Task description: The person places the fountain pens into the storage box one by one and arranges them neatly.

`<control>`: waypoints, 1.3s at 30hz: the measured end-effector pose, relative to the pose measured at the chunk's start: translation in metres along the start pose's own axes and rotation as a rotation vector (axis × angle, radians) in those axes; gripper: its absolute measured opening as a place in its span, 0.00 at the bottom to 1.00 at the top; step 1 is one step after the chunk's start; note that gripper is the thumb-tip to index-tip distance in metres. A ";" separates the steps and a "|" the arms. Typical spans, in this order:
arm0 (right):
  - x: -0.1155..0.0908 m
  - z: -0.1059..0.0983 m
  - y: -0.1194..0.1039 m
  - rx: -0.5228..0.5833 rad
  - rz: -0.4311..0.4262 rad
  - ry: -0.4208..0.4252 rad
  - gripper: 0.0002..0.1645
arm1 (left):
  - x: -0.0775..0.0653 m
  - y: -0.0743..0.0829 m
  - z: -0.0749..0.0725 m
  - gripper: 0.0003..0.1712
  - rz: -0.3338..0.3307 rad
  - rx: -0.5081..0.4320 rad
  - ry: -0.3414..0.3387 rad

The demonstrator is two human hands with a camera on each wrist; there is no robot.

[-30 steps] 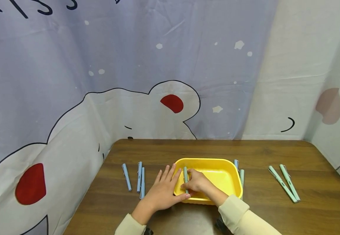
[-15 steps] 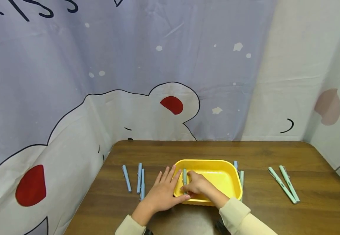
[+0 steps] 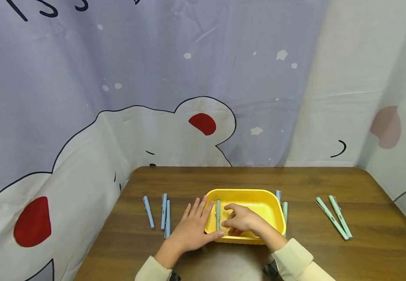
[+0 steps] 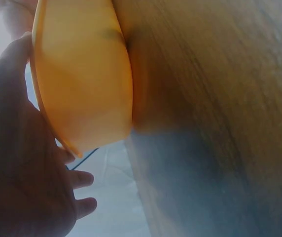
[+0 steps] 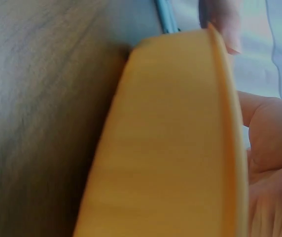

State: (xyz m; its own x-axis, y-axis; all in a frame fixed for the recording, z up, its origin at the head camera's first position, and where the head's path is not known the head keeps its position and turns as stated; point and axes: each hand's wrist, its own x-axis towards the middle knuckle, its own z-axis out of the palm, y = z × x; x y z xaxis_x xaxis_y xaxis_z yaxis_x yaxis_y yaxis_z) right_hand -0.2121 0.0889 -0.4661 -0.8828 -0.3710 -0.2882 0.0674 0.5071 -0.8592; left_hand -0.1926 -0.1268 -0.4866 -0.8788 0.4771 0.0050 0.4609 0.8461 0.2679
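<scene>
A green pen (image 3: pixel 218 215) lies lengthwise inside a yellow tray (image 3: pixel 255 200), close along its left wall. My left hand (image 3: pixel 193 230) rests spread at the tray's left side, fingers straight and thumb over the front left corner. In the left wrist view, that hand (image 4: pixel 22 158) lies along the rim of the tray (image 4: pixel 82 74). My right hand (image 3: pixel 243 219) is over the tray, to the right of the pen and apart from it, with fingers loosely bent and holding nothing. The right wrist view shows the hand (image 5: pixel 276 143) behind the tray's outer wall (image 5: pixel 165 128).
On the wooden table (image 3: pixel 311 181), several blue pens (image 3: pixel 148 212) lie left of the tray. A blue pen (image 3: pixel 278 194) and a green pen (image 3: pixel 285 210) lie against its right side, partly hidden. Farther right are two green pens (image 3: pixel 332 219). A printed curtain (image 3: pixel 153 58) hangs behind.
My right hand has let go of the green pen and shifted slightly right, leaving it in the tray near the left wall. My left hand stays at the tray's left side.
</scene>
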 end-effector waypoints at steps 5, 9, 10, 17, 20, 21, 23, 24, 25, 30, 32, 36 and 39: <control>-0.011 -0.016 0.000 0.013 -0.032 0.037 0.39 | 0.001 0.000 -0.001 0.55 0.003 0.006 0.009; -0.020 -0.027 0.003 -0.011 -0.077 0.052 0.38 | 0.001 0.000 -0.001 0.55 -0.003 0.011 0.008; -0.023 -0.030 0.003 -0.024 -0.093 0.050 0.38 | 0.000 0.000 -0.001 0.55 -0.005 0.013 0.007; -0.041 -0.052 0.012 -0.087 -0.195 0.103 0.37 | -0.001 -0.001 0.000 0.55 0.000 0.011 0.005; -0.049 -0.063 0.016 -0.061 -0.227 0.131 0.37 | -0.001 0.000 0.002 0.56 0.006 0.013 0.006; -0.051 -0.066 0.018 -0.059 -0.231 0.144 0.37 | -0.001 0.000 0.002 0.56 0.006 0.011 0.005; -0.055 -0.074 0.019 -0.071 -0.243 0.174 0.35 | 0.000 0.000 0.001 0.56 0.006 0.006 0.004; -0.057 -0.078 0.019 -0.074 -0.243 0.188 0.35 | 0.000 0.001 0.000 0.56 0.007 0.001 0.003; -0.059 -0.082 0.020 -0.081 -0.247 0.200 0.35 | 0.000 0.001 -0.001 0.55 0.007 -0.001 0.001; -0.067 -0.098 0.027 -0.105 -0.250 0.249 0.37 | 0.000 0.003 -0.004 0.55 0.003 -0.010 -0.020; -0.069 -0.103 0.030 -0.123 -0.259 0.271 0.37 | 0.000 0.002 -0.004 0.55 0.001 -0.011 -0.021; -0.074 -0.112 0.038 -0.122 -0.240 0.310 0.37 | -0.001 0.002 -0.005 0.55 0.010 -0.018 -0.014; -0.078 -0.117 0.045 -0.096 -0.218 0.319 0.37 | -0.002 0.001 -0.005 0.55 0.013 -0.024 -0.013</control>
State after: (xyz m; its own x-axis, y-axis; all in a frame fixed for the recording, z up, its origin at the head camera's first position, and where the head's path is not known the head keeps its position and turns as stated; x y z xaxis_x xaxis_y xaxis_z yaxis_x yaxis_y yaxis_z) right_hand -0.1948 0.2314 -0.4333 -0.9727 -0.2255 0.0550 -0.1678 0.5192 -0.8380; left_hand -0.1912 -0.1277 -0.4810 -0.8709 0.4915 -0.0042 0.4691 0.8338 0.2912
